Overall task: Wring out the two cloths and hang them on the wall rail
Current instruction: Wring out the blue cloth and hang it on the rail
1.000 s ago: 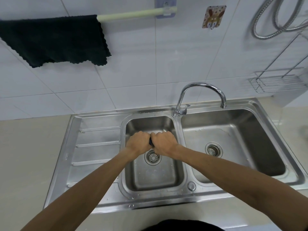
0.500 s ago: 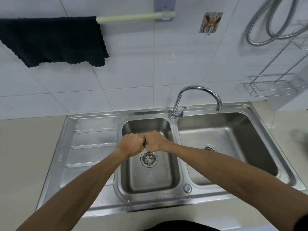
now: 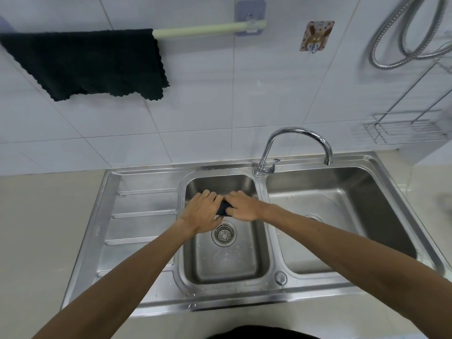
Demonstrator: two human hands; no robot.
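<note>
A dark cloth [image 3: 93, 62] hangs spread over the left part of the pale green wall rail [image 3: 200, 29]. Over the small left basin of the steel sink [image 3: 146, 297], my left hand [image 3: 201, 212] and my right hand [image 3: 242, 206] are pressed together around a second dark cloth [image 3: 223, 208]. That cloth is bunched small, and only a sliver shows between my fingers. Both hands hover above the drain [image 3: 223, 234].
A curved tap [image 3: 293, 143] stands between the two basins, its spout over the large right basin [image 3: 342, 216]. The drainboard [image 3: 141, 216] lies to the left. On the wall are a sticker hook [image 3: 316, 36], a shower hose [image 3: 411, 40] and a wire rack [image 3: 406, 130].
My tight fists have loosened into flatter hands laid over the bunched cloth. More of the cloth shows between them now. The view has shifted slightly.
</note>
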